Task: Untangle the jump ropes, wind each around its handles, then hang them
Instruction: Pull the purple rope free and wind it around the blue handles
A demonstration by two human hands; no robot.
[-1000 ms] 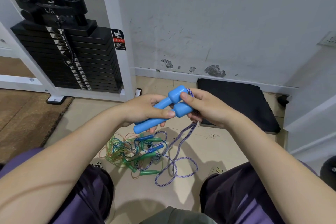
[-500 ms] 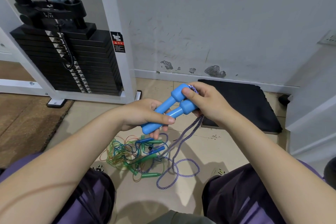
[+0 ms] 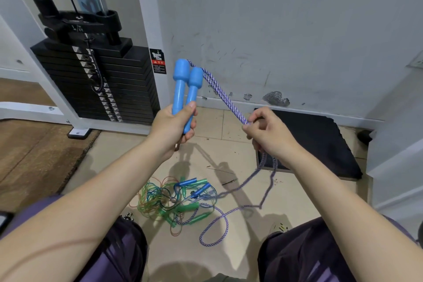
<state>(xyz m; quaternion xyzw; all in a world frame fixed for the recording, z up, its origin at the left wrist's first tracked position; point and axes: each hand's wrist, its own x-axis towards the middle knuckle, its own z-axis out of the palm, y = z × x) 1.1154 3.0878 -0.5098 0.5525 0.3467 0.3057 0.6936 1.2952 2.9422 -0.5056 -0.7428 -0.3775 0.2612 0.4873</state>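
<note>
Head view: left hand [image 3: 170, 127] clasps both blue handles [image 3: 186, 89]; right hand [image 3: 266, 131] pinches the purple rope [image 3: 225, 96] beside them, winding next.

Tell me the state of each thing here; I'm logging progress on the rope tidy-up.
blue handles: side by side, upright, gripped low in the left hand.
purple rope: both strands pinched by the right hand, not yet wound, its tail looped on the floor.
tangled ropes: knotted heap on the floor, untouched.
weight stack: resting down.
</note>
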